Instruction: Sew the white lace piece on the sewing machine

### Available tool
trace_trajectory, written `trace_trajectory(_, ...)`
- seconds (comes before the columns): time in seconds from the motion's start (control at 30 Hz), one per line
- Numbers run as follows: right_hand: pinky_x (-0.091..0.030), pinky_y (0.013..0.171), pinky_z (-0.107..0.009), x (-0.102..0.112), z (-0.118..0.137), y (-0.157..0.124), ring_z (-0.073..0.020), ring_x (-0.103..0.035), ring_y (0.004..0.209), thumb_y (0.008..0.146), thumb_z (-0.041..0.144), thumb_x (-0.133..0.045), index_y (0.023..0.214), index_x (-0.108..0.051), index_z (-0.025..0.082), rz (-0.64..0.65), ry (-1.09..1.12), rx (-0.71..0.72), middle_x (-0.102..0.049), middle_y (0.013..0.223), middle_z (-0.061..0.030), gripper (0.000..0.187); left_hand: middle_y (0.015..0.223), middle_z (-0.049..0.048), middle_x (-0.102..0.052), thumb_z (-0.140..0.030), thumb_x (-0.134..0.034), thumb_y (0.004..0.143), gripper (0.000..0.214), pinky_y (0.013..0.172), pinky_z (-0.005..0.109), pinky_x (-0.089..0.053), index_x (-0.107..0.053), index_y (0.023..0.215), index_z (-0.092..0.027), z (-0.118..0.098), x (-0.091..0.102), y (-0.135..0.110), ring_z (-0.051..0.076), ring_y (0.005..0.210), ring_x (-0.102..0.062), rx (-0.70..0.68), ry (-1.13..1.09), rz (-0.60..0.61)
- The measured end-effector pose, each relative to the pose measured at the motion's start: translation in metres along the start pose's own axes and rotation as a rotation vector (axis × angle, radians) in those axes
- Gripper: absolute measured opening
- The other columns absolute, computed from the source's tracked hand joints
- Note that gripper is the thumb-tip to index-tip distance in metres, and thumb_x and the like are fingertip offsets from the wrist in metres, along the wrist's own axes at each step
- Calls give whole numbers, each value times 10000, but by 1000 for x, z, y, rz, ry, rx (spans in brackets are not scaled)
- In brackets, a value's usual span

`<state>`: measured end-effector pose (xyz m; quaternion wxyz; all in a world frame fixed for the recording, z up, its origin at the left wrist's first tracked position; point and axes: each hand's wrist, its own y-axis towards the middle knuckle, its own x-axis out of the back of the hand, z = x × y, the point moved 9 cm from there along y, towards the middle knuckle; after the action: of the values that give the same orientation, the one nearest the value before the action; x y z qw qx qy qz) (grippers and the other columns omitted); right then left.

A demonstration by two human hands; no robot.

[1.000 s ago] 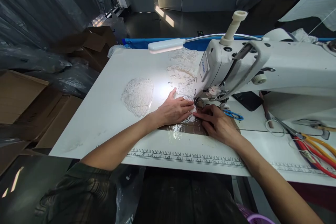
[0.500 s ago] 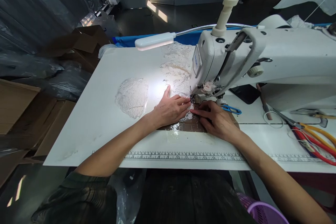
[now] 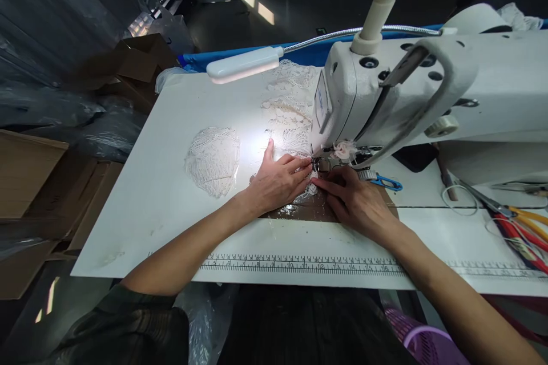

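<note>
From the head camera, we are seeing our left hand lying flat, fingers stretched out and close together, pressing down on a piece of white lace that is spreading from under the palm back along the white table beside the sewing machine. Our right hand is resting just to the right of it, fingers extended rather than curled, their tips pinning the lace edge right in front of the presser foot; neither hand is gripping anything, both are only holding the lace flat. The two sets of fingertips are nearly meeting at the needle area. A gooseneck lamp is shining on the lace, and a second, rounded lace piece is lying apart to the left. Blue snips are sitting just behind our right hand, a printed ruler is running along the near table edge, and scissors with coloured handles are lying far right.
</note>
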<state>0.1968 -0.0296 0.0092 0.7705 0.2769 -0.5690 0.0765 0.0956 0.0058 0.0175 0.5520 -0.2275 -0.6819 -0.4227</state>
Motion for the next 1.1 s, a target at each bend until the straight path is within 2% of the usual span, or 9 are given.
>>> trace_trajectory(0.27,-472,607,-312,-7,0,10,-211,-598,749,903,207,-450,1209,-666,221,70,-127,-17,-652,1069,-142,375,1031,64,-685,-334,-441,1003,271,1072,666,-247,-661,1077,-193,6,-3,5,212,895,-595,73,56,-14)
trace_trajectory(0.43,-490,637,-335,-14,-15,3,-231,-605,815,922,258,-430,1264,-615,255,123,-29,-118,-597,1139,-141,388,993,53,-675,-351,-464,992,253,1046,583,-318,-664,1035,-201,8,-3,7,198,870,-583,101,74,-35)
trace_trajectory(0.5,-502,658,-343,-9,-28,-3,-204,-598,778,927,302,-441,1251,-608,241,72,95,-206,-560,1171,-142,370,1007,59,-666,-352,-469,989,250,1022,538,-351,-654,1048,-194,7,-3,6,196,879,-582,101,75,-46)
trace_trajectory(0.63,-510,726,-357,14,-56,-13,-203,-587,817,902,318,-486,1092,-628,196,-150,280,-381,-547,1100,-125,268,1060,89,-639,-377,-497,973,257,885,446,-423,-619,1084,-179,12,5,2,197,881,-578,91,78,-142)
trace_trajectory(0.73,-502,781,-383,20,-60,-14,-236,-578,914,890,315,-496,1000,-630,202,-204,301,-395,-558,1026,-108,208,1035,81,-640,-358,-515,967,217,740,356,-430,-606,1038,-174,16,17,-2,174,822,-576,54,53,-244)
trace_trajectory(0.8,-497,809,-394,19,-57,-12,-247,-573,955,891,315,-493,959,-629,204,-214,303,-381,-560,1025,-110,188,973,59,-653,-293,-510,972,162,681,313,-423,-609,957,-166,15,22,-2,146,763,-570,-8,7,-260)
trace_trajectory(0.93,-505,816,-400,16,-52,-11,-245,-583,942,894,310,-483,979,-637,192,-228,301,-354,-556,1056,-125,212,928,52,-672,-204,-483,973,181,687,298,-459,-631,882,-153,0,20,2,137,774,-591,-163,-84,-160)
trace_trajectory(1.1,-503,876,-445,13,-50,-11,-263,-590,978,897,307,-469,1034,-659,169,-228,299,-328,-554,1101,-145,271,980,81,-687,-209,-506,946,183,757,319,-520,-675,967,-143,-2,7,8,167,875,-637,-206,-215,7)
